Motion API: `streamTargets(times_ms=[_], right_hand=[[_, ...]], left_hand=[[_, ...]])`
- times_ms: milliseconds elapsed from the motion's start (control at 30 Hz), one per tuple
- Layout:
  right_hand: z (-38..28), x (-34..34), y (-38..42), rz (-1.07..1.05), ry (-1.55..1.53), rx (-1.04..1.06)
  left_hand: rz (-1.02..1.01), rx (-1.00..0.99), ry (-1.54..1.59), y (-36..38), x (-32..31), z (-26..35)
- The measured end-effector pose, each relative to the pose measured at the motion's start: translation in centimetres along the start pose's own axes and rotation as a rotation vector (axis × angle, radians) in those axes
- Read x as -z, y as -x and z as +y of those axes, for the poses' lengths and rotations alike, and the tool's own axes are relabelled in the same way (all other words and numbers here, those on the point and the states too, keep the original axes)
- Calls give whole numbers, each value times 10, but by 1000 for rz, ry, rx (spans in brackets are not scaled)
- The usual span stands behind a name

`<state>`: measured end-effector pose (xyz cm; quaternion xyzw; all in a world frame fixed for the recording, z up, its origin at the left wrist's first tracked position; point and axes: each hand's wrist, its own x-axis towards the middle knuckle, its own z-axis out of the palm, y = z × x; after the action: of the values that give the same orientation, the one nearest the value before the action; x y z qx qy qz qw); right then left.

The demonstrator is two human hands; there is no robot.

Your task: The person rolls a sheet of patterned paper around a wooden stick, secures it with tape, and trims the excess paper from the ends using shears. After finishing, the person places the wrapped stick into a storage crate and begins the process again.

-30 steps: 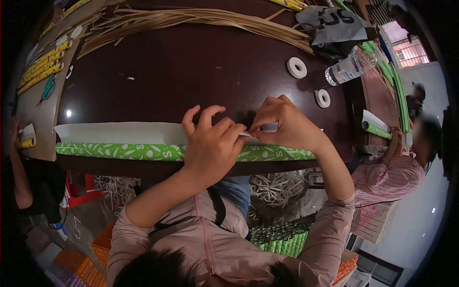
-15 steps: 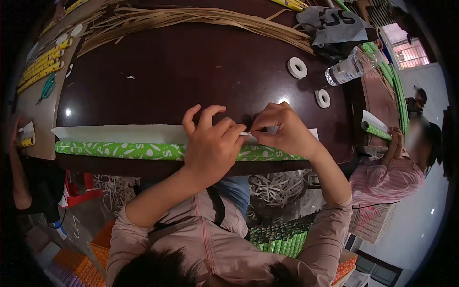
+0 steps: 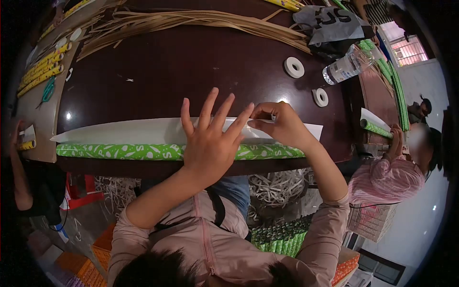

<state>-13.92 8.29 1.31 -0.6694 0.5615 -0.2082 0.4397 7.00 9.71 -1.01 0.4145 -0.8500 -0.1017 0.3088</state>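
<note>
A long green patterned paper roll point(image 3: 129, 151) lies along the table's near edge, with its white underside point(image 3: 143, 131) spread as a flap behind it. Over the roll and flap, my left hand point(image 3: 210, 138) is open, its fingers spread and pointing away from me. Just right of it, my right hand point(image 3: 279, 125) is closed in a pinch at the flap's far edge. Whatever its fingertips hold is too small to make out.
Two white tape rolls point(image 3: 294, 67) and a plastic bottle point(image 3: 342, 69) lie at the back right. Brown strips point(image 3: 191, 19) stretch across the far side. Green scissors point(image 3: 48, 91) and yellow rolls point(image 3: 43, 71) are at left. A co-worker in pink point(image 3: 387, 174) sits at right.
My left hand has gone from a pinch near the right fingertips to spread fingers. The white flap now stands out further from the roll. My right hand remains pinched in nearly the same place.
</note>
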Motion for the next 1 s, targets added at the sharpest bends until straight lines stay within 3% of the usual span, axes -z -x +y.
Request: streamTargets(times_ms=[67,233,300,433,700,1000], right_hand=[[4,-5,-1,64,142,23],[12,-13,-2,172,156,59],[19,-17,-3,195,191,81],[24,-25,-3,297,174,133],[13,-24,-9,373,368,233],[22,-30,-13,375,404,253]], left_hand=[[-2,-10,-8,-1,-2,-1],[-58,-25,44,8,-6,-5],[-213,-220,117,10,-10,-14],[-213,-342,128,13,-3,-16],[-170,-566,-197,6,-12,-26],[-133,-647,-197,5,-4,-27]])
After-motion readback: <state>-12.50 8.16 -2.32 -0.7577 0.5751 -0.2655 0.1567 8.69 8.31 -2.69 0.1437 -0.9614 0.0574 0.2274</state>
